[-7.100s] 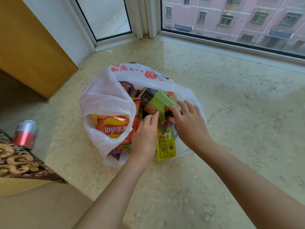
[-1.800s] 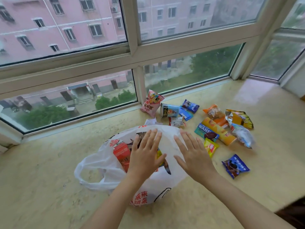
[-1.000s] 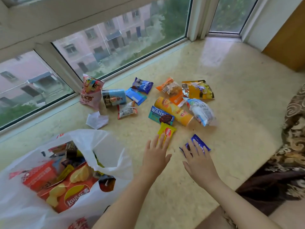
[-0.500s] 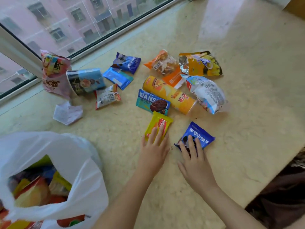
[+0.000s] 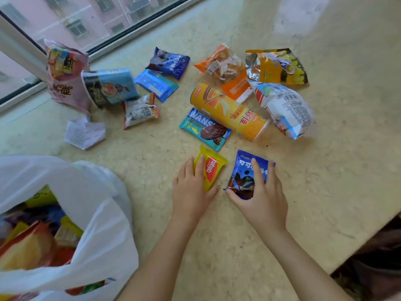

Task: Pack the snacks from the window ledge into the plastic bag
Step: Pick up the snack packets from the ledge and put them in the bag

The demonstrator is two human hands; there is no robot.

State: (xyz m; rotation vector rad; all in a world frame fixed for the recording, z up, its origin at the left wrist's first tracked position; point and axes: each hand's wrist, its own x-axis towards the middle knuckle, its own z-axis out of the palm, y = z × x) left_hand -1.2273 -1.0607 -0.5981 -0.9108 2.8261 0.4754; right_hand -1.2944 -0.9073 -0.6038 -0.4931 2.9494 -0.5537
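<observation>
1. The left hand [image 5: 191, 190] lies on a yellow packet [image 5: 211, 170] with a red oval label reading "nabati"; its fingers curl over the packet's left edge and the thumb meets the near end, so it is closed on the packet, which rests on the window ledge [image 5: 325, 170].
2. The right hand [image 5: 263, 196] grips a dark blue cookie packet [image 5: 245, 172], just right of the yellow one. White Chinese characters run across its top and dark round cookies are pictured below; fingers press on its face and the thumb is under the near edge.
3. Just beyond both hands lies a teal bar [image 5: 205, 129] marked "WANS…", the rest hidden, with a chocolate wafer pictured.
4. Touching the bar's far side, an orange-yellow chip tube [image 5: 230, 110] lies on its side, red Chinese characters near its right end.
5. Beyond and to the right of the hands sit more snack bags; their print is too small to read.
6. Far left of the hands, by the window, a pink bag [image 5: 65, 77] stands beside a blue cup [image 5: 110, 88] lying on its side.
7. The white plastic bag [image 5: 97, 224] sits open, left of and nearer than the left hand, with colourful packets inside.
</observation>
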